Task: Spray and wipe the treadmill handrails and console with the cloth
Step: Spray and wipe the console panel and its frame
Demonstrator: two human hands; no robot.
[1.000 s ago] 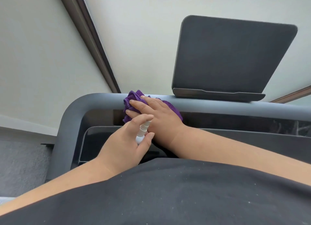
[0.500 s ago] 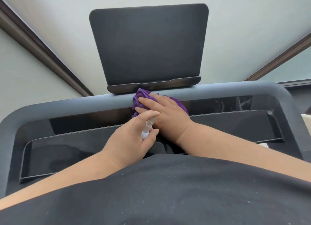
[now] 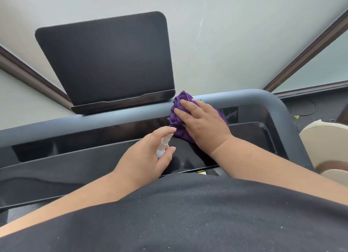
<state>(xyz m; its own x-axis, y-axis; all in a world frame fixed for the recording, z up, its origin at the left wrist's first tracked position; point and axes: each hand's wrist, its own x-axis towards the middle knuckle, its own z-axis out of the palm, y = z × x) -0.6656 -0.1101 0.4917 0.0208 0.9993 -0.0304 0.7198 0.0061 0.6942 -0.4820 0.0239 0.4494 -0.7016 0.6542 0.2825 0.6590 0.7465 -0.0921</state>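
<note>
The cloth (image 3: 178, 112) lies on the front handrail (image 3: 131, 116), under the right hand (image 3: 203, 123). At its ten o'clock the tablet stand (image 3: 109, 63) sits on that rail. At the cloth's seven o'clock, over the console tray (image 3: 75, 163), the left hand (image 3: 145, 157) holds the spray bottle (image 3: 163, 145). A chair (image 3: 327, 144) stands at three o'clock, beyond the rail's corner.

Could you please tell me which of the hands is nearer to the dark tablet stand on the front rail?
The right. The right hand presses the purple cloth on the rail just beside the stand's right corner; the left hand holds the spray bottle lower, over the console.
</note>
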